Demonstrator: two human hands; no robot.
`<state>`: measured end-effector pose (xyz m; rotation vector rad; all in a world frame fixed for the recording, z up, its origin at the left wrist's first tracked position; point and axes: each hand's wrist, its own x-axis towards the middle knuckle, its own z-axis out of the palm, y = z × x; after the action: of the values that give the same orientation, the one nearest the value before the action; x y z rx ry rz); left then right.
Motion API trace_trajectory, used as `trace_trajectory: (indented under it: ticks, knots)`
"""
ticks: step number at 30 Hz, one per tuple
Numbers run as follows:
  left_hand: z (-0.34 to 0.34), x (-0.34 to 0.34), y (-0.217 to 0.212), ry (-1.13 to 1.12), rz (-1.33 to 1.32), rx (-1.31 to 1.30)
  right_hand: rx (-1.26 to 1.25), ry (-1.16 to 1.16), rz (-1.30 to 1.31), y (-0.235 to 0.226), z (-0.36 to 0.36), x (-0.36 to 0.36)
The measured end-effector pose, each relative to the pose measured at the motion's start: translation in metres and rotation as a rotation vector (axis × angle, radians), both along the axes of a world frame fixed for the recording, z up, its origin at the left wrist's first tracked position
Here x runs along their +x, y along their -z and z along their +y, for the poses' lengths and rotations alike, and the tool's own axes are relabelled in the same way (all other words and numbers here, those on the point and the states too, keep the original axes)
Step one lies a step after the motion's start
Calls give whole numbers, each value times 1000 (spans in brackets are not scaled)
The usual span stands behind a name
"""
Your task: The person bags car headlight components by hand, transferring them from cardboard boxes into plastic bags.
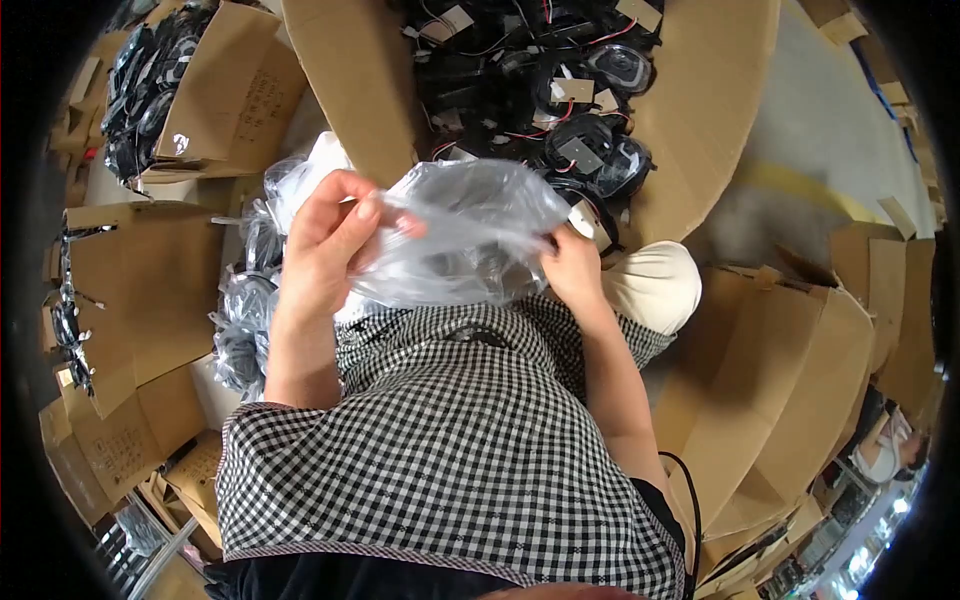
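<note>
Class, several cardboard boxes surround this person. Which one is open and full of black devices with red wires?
The large cardboard box straight ahead, beyond the clear plastic bag both hands hold. Its flaps are spread wide; black round devices fill it.

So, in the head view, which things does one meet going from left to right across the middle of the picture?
Flat cardboard sheet → pile of bagged black parts → left hand → clear plastic bag → right hand → cream-coloured knee → open cardboard box.
</note>
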<state>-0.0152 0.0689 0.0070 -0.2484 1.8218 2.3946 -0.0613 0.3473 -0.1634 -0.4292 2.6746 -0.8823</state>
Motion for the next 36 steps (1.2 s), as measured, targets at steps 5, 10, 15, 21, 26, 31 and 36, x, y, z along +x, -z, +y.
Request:
trace_trajectory:
  ticks: [5,10,15,21,26,31,36]
  knots:
    - [-10,17,7,-35,108,-649,-955,-183,-201,-71,33,8]
    - [44,-1,-12,768,141,-518,-381,-448,191,-114,-29,11]
    - [6,-9,21,188,377,-1716,-392,-369,-736,-97,-15,16]
    - [-9,-63,50,2,141,-1043,-1221,206,-774,-58,13,-11]
    - [9,-169,133,339,-72,-1706,192,317,58,13,5,-71]
    - [14,-202,202,909,-319,-1707,514,244,96,46,-27,-61]
    - [34,-173,178,925,-332,-1901,680,142,59,57,-17,-52]
